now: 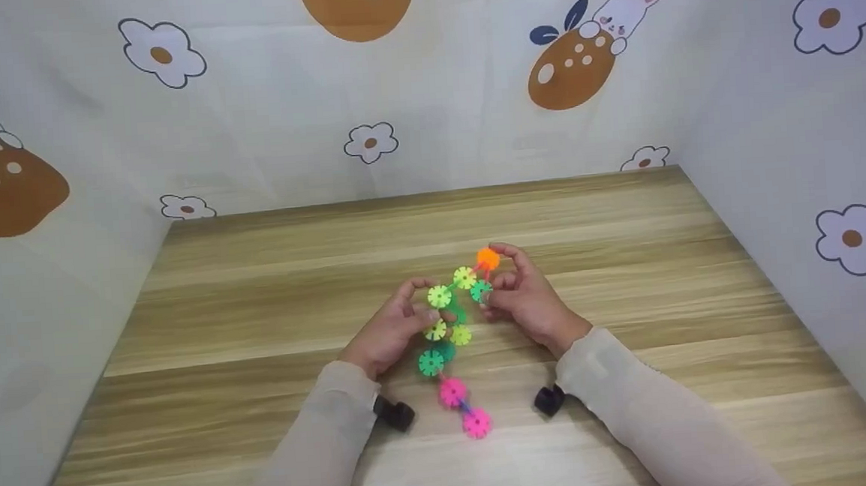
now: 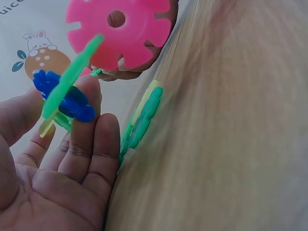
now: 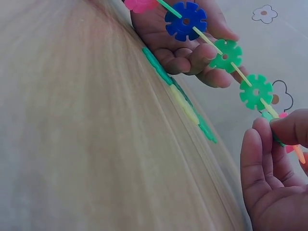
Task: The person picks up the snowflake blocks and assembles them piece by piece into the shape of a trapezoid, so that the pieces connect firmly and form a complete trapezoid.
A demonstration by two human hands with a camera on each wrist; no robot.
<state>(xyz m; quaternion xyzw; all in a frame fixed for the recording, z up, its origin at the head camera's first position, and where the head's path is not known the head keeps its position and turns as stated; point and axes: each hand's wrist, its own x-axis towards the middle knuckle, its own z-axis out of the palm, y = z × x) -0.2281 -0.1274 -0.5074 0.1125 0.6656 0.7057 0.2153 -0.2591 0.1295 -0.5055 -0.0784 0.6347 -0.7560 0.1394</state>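
Observation:
A chain of notched plastic snowflake discs runs between the two hands above the table. My left hand [image 1: 389, 332] holds it at the left, thumb and fingers around a blue disc [image 2: 79, 103] and the discs beside it. My right hand [image 1: 531, 305] pinches a green disc [image 1: 480, 292] between thumb and fingers, its forefinger reaching to an orange disc [image 1: 488, 258]. Yellow-green discs [image 1: 464, 278] link toward the left hand. Two pink discs [image 1: 453, 393] form the near end, and one pink disc [image 2: 120, 31] looms large in the left wrist view.
Beneath the hands, a short row of green and yellow discs [image 3: 184, 103] lies flat on the wood-grain table [image 1: 255, 284]. Patterned cloth [image 1: 260, 118] with rabbits and flowers rises at the back and both sides. Black wrist mounts [image 1: 396, 413] sit below each sleeve.

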